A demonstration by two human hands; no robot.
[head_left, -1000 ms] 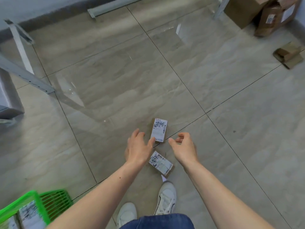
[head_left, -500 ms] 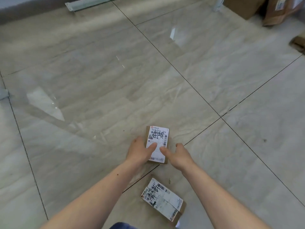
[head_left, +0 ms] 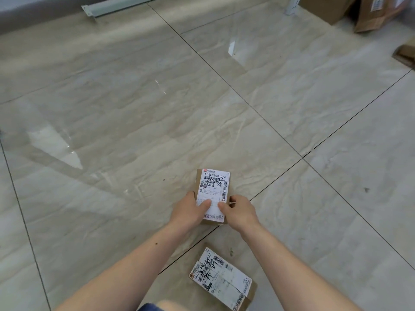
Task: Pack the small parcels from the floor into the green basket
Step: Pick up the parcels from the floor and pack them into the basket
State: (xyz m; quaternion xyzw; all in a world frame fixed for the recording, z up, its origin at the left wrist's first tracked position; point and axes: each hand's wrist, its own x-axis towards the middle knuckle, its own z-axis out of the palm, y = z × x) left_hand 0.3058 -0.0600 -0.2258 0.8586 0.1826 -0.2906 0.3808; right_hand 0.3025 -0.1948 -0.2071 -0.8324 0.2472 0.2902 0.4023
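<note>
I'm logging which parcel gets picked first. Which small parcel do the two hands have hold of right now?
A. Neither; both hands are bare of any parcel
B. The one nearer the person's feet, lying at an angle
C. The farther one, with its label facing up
C: the left hand and right hand grip the sides of the farther parcel, thumbs on its label, while the nearer parcel lies untouched.

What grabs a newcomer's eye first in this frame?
Both hands, left hand and right hand, clasp a small labelled parcel at centre, thumbs on its white label. A second parcel lies flat on the glossy tiled floor nearer the person. Brown cartons sit top right.
</note>
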